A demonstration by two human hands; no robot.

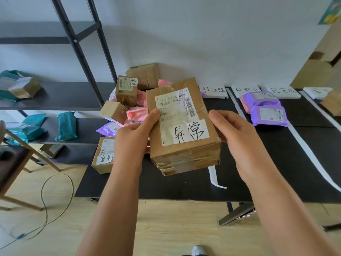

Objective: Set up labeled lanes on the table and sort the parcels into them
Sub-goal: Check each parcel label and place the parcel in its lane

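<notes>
Between left hand point(132, 137) and right hand point(238, 133), cardboard parcel point(184, 145) above table point(184, 191).

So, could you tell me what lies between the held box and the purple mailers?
Head view: the right hand holding the box, then black table and a white tape strip before the mailers.

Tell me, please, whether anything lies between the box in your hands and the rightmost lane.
Two purple parcels lie flat on the table in between; the box, held up by the left hand and right hand, should pass over them.
</notes>
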